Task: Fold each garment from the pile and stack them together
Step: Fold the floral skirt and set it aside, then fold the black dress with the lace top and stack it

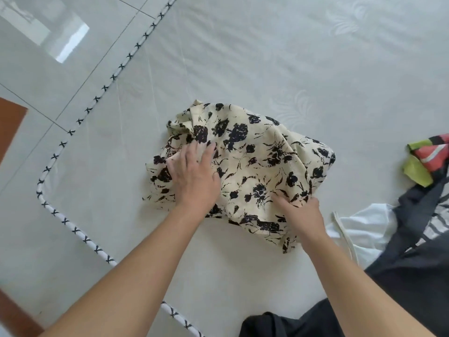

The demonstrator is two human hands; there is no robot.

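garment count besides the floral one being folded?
3 clear: white garment right of the right hand; dark one over it; red-green one at right edge. More may be hidden.

Left hand flat, right hand pinching floral garment

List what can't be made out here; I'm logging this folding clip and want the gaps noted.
Head view only:
- What kind of garment the floral garment is: it lies bunched, partly under the left hand and right hand.
- The right hand's fingertips: tucked into the fabric.
- The pile of clothes: cut off by the right edge, so its count is unknown.
- The dark cloth: cut by the bottom edge.
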